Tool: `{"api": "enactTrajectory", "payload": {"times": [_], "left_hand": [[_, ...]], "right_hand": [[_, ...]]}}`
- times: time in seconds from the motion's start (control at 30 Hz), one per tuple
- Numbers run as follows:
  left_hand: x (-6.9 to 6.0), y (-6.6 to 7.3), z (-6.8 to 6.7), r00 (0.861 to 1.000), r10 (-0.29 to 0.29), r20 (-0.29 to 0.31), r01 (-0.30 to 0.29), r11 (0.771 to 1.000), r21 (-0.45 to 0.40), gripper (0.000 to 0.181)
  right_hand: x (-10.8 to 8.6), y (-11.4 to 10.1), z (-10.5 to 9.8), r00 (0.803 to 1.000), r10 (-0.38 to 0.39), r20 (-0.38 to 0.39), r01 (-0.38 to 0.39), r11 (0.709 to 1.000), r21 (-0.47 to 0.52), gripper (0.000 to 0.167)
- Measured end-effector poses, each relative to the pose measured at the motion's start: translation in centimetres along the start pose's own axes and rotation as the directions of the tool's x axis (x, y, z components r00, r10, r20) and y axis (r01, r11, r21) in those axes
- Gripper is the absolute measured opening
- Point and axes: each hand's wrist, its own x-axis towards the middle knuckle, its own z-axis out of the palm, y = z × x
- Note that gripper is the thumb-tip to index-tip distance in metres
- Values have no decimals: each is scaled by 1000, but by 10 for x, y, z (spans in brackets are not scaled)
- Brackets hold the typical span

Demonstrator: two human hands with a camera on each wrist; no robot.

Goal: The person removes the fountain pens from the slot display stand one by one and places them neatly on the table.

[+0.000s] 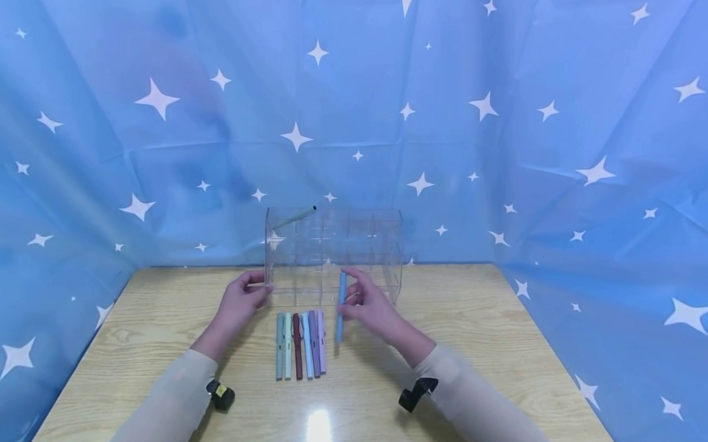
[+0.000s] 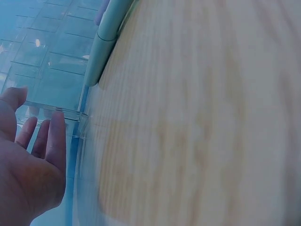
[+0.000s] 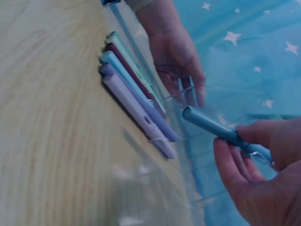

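Note:
A clear plastic compartment rack [image 1: 401, 245] stands upright at the back of the table. My left hand [image 1: 243, 299] holds its left side wall, thumb and fingers on either side of the edge. My right hand [image 1: 370, 306] pinches a blue pen [image 1: 342, 319] in front of the rack, right of centre; the right wrist view shows the thumb and fingertips around its barrel. A green pen [image 1: 298, 217] lies slanted in the rack's upper left, its dark end sticking out. Several capped pens lie side by side before the rack, among them a dark red pen [image 1: 298, 346] and a lavender pen [image 3: 136, 113].
The wooden table [image 1: 481, 333] runs back to a blue cloth [image 1: 350, 97] printed with white stars, which also hangs along both sides. The pen row sits between my two forearms.

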Motion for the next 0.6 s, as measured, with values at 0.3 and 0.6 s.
{"api": "enactTrajectory", "payload": {"times": [0.3, 0.6], "left_hand": [[1, 1, 1, 1000, 1, -12, 0, 1000, 24, 47], [0, 3, 1, 1000, -1, -12, 1, 1000, 21, 49]], "right_hand": [[-5, 10, 15, 995, 82, 58, -80, 996, -42, 92], [-10, 9, 24, 996, 75, 40, -73, 996, -56, 87]]}}
